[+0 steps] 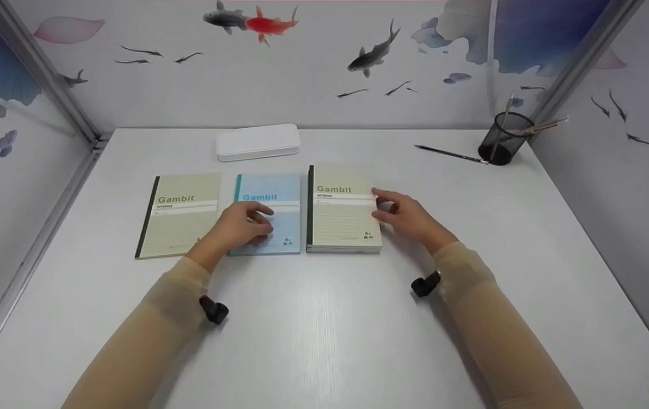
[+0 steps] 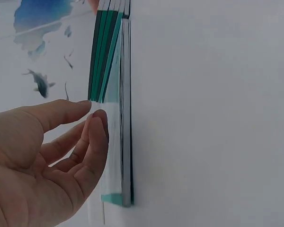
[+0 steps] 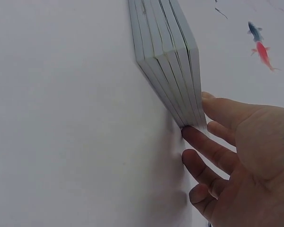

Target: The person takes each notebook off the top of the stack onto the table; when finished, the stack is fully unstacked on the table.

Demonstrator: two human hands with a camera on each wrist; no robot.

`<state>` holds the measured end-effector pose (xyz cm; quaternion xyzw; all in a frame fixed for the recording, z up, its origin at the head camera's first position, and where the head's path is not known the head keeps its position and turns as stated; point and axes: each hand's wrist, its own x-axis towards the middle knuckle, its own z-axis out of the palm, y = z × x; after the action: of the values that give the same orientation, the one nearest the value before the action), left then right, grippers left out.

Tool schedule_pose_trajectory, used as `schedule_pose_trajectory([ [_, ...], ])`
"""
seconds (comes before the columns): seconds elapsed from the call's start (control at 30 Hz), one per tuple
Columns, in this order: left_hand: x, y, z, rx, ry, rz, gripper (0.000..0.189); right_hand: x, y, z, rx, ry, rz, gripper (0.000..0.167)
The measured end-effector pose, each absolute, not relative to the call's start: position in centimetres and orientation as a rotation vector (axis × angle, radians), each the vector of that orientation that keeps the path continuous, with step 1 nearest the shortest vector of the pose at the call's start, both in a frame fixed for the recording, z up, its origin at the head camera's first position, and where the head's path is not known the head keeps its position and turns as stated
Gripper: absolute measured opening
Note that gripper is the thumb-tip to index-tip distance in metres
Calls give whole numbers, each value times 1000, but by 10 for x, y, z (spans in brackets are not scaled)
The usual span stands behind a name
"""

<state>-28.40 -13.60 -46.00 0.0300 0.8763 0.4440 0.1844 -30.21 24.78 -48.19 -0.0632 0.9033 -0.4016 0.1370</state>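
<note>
My left hand [image 1: 239, 222] hovers over a blue Gambit notebook [image 1: 250, 184], its thumb and loosely bent fingers apart with nothing between them. To the right, my right hand [image 1: 407, 215] touches the right edge of a notebook stack [image 1: 341, 224] topped by a pale green Gambit cover. Black and teal spines alternate in this stack [image 2: 103, 52] in the left wrist view. The right wrist view has the right thumb [image 3: 222, 109] at the upper edge of the pages [image 3: 173, 78], a fingertip lower on their side. Another pale green notebook [image 1: 179, 227] lies at the left, beyond the left wrist.
A white box-like case [image 1: 258, 143] lies behind the notebooks. At the back right stands a black mesh pen cup [image 1: 503, 142] with several pencils, and a dark pencil [image 1: 449, 153] lies beside it. Printed walls enclose the white table [image 1: 324, 329] at the back and sides.
</note>
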Motion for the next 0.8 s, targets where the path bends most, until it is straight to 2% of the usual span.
schedule_pose_trajectory([
  [0.3, -294, -94, -465, 129, 2380, 1351, 35, -303, 247, -483, -221, 2628, -1164, 63],
  [0.6, -303, -70, -462, 150, 2340, 1426, 59, -302, 245, -482, -185, 2625, -1180, 63],
  [0.8, -303, -64, -463, 121, 2345, 1417, 62, -302, 247, -481, -177, 2630, -1158, 63],
])
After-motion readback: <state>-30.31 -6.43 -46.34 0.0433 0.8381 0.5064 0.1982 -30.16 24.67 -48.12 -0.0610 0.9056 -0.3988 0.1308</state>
